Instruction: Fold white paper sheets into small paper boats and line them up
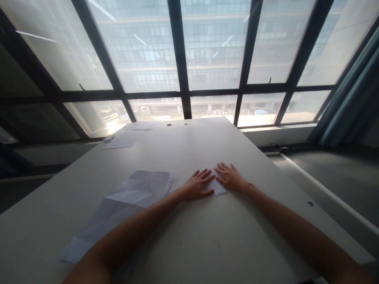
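A small folded piece of white paper (pixel 218 187) lies flat on the white table (pixel 189 244), partly covered by both hands. My left hand (pixel 197 184) rests on its left side, palm down with the fingers spread. On the upper right edge of the paper lies my right hand (pixel 230 176), its fingers stretched out and apart. Neither hand grips the paper; both press or rest on it. To the left, beside and partly behind my left forearm, is a large creased sheet of white paper (pixel 130 193).
Flat white sheets (pixel 121 140) lie at the table's far left. Two dark round spots sit near the far edge. A small dark mark (pixel 310 204) is near the right edge. Tall framed windows (pixel 213 47) stand beyond, and a blue curtain (pixel 346 90) hangs at right.
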Tool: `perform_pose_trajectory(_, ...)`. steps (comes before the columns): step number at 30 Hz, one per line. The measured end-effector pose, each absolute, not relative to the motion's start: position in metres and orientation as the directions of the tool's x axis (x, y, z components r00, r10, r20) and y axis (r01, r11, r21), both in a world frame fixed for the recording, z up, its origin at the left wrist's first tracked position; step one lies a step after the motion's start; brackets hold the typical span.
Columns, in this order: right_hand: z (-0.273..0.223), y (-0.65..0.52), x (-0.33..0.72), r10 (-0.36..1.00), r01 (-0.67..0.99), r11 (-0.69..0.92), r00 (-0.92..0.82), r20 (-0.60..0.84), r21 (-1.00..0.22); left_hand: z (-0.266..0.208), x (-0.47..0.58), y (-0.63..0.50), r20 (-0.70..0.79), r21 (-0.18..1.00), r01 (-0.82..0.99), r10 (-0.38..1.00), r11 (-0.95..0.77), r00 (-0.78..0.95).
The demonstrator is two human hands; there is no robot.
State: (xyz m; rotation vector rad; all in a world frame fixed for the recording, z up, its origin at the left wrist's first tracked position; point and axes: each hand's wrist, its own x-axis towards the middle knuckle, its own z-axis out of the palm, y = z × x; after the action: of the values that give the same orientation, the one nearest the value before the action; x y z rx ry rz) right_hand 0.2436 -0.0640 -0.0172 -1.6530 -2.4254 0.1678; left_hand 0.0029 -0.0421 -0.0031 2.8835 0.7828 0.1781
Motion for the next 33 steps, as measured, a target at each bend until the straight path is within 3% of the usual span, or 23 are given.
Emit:
perform_pose_trajectory(11, -0.003, -0.068, 0.273, 0.860, 0.802, 0.451, -0.508, -0.051, -0.391, 0.003, 0.004, -0.044, 0.065, 0.169, 0.495, 0.510, -0.852, 0.857)
perform_pose_trajectory(17, -0.001, -0.072, 0.274, 0.853, 0.793, 0.457, -0.519, -0.054, -0.403, 0.002, 0.003, -0.044, 0.068, 0.162, 0.491, 0.506, -0.856, 0.860)
perform_pose_trajectory(25, -0.016, -0.073, 0.255, 0.933, 0.900, 0.359, -0.351, 0.076, -0.247, 0.003, 0.002, -0.045, 0.066, 0.182, 0.482, 0.499, -0.857, 0.864)
perform_pose_trajectory(33, -0.025, -0.060, 0.250, 0.979, 0.941, 0.187, -0.156, 0.130, -0.281, 0.010, 0.003, -0.050, 0.068, 0.210, 0.445, 0.467, -0.871, 0.882)
